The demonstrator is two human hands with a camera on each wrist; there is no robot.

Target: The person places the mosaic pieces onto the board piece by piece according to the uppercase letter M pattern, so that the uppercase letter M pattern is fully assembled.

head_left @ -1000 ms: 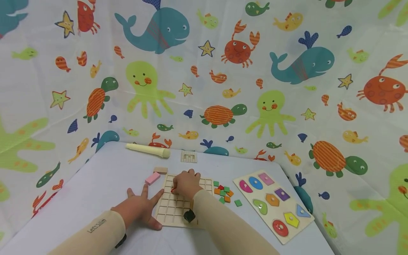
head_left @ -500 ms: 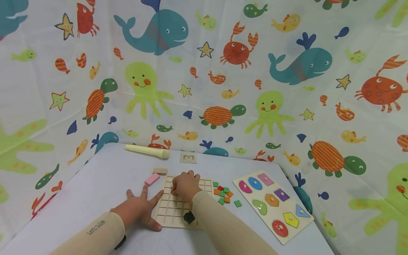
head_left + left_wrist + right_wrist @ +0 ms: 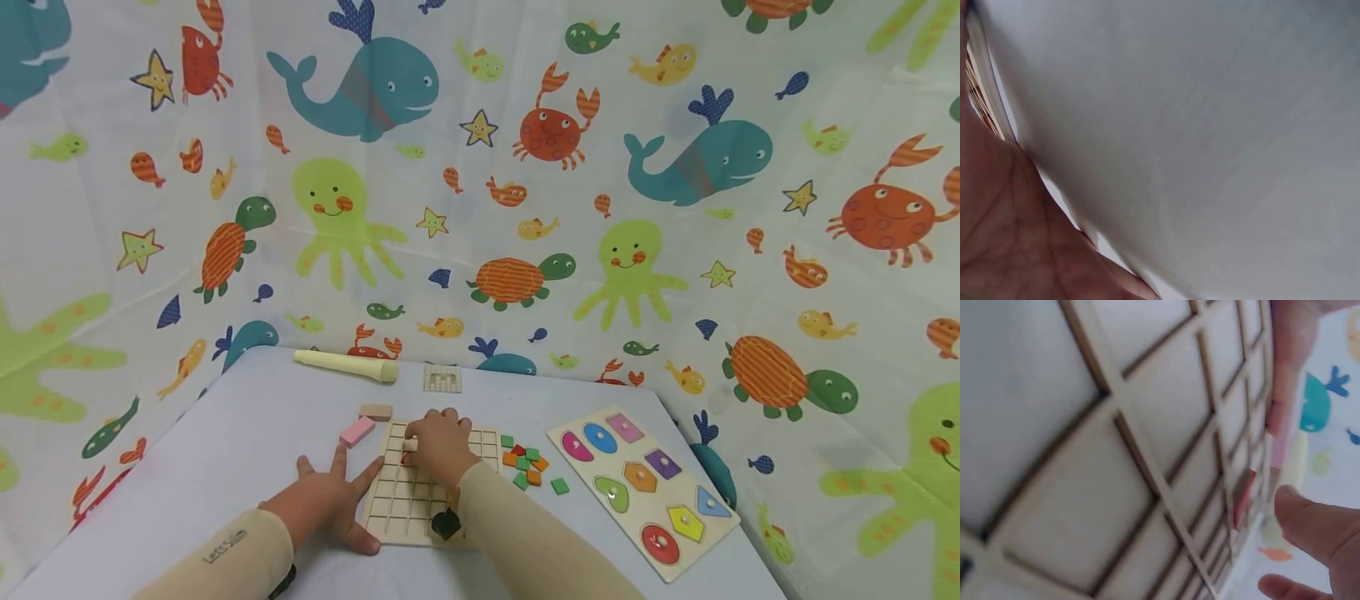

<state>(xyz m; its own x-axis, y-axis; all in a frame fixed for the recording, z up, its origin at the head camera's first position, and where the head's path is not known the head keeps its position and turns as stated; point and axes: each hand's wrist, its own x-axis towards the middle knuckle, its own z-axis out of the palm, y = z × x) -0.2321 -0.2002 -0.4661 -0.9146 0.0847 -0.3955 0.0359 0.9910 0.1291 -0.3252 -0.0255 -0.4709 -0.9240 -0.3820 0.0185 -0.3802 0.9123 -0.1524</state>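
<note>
In the head view, a wooden grid board [image 3: 420, 492] is seen low in the centre of the frame, lying flat on the white table [image 3: 247, 417]. The left hand [image 3: 326, 500] is laid flat beside the board's left edge, fingers spread and straight, the thumb touching the edge, apparently so that the board is kept from sliding. The right hand [image 3: 438, 442] is set over the upper part of the board with fingers curled; a red tile [image 3: 406, 457] is glimpsed under the fingertips, seemingly being pressed into a cell, though whether it is pinched or merely pushed cannot be told. A heap of loose green, orange and red tiles [image 3: 527, 463] is kept just right of the board, within easy reach of that hand. Further right a shape puzzle [image 3: 643, 487] lies on the table; above the board a pink block [image 3: 357, 431], a wooden block [image 3: 376, 411], a small pattern card [image 3: 442, 378] and a cream cylinder [image 3: 347, 365] are set apart. In the left wrist view, only the palm, at lower left, and the table surface are shown, with a sliver of the board at the upper left. In the right wrist view, the board's cells fill the frame, the red tile [image 3: 1242, 499] is seen edge-on at centre right, and a fingertip [image 3: 1316, 519] hovers near it.
</note>
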